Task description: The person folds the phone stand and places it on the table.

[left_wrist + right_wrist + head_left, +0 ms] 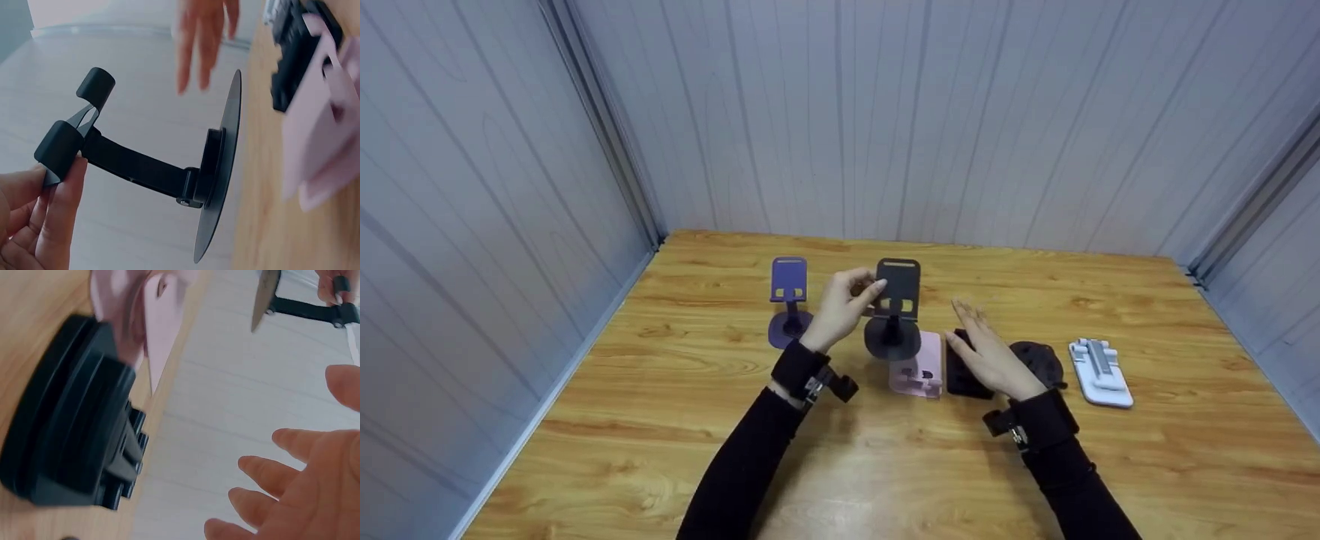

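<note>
A black phone stand (898, 289) with a round base is held up off the table by my left hand (844, 304), whose thumb and fingers pinch the edge of its back plate. In the left wrist view the stand's arm (138, 166) runs from the plate to the thin disc base (225, 163). My right hand (988, 356) hovers with fingers spread above a folded black stand (73, 416), holding nothing. Beneath the lifted stand, a pink phone stand (919, 375) sits on the table, partly hidden by the black base.
A purple phone stand (789, 300) stands upright on the left of the wooden table (660, 450). Right of my right hand lie a round black stand (1039, 364), partly covered by the hand, and a white folded stand (1101, 373). Panelled walls (840, 120) enclose the table.
</note>
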A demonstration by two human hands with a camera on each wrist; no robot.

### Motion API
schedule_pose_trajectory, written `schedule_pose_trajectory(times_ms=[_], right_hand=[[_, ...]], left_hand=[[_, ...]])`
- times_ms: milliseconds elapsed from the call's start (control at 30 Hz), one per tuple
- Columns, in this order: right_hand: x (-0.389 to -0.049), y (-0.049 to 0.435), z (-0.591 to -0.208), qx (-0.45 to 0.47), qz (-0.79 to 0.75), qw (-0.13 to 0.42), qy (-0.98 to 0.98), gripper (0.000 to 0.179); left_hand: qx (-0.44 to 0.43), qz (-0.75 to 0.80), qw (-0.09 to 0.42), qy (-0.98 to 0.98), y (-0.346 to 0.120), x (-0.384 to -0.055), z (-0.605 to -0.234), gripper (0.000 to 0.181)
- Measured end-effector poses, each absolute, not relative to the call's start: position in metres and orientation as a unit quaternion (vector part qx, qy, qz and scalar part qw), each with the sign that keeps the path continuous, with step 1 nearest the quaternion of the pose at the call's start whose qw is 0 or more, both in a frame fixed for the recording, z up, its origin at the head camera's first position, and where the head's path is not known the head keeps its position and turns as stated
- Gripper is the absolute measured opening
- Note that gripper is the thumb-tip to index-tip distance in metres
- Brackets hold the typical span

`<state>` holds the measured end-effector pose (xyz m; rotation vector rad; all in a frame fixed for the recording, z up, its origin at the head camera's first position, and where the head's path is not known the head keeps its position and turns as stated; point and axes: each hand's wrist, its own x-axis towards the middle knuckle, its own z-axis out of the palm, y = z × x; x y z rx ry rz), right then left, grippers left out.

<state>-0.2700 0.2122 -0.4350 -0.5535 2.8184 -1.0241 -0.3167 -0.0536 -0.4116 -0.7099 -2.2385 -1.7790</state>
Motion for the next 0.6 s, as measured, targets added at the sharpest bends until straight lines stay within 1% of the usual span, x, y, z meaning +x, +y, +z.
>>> schedule_pose_trajectory(times_ms=[100,167,333,500,600], right_hand=[[-0.27,0.212,-0.433,-0.18,-0.372,0.066,0.908,0.068],[-0.27,0.212,-0.432,-0.179,-0.423,0.086,0.884,0.067],[-0.273,0.21,-0.431,-0.174,-0.581,0.159,0.779,0.061],[-0.276,0.209,-0.435,-0.144,-0.644,0.205,0.723,0.057],[-0.278,0.21,-0.441,-0.15,-0.673,0.232,0.686,0.053]], left_hand=[[-0.261,-0.601,0.09,-0.75,-0.048,-0.309,-0.406,0.015],[-0.274,-0.599,0.084,-0.748,-0.045,-0.305,-0.402,0.015],[-0.294,-0.592,0.071,-0.747,-0.04,-0.296,-0.397,0.016],[-0.306,-0.593,0.062,-0.742,-0.037,-0.29,-0.395,0.016],[-0.312,-0.593,0.065,-0.74,-0.035,-0.29,-0.396,0.015]])
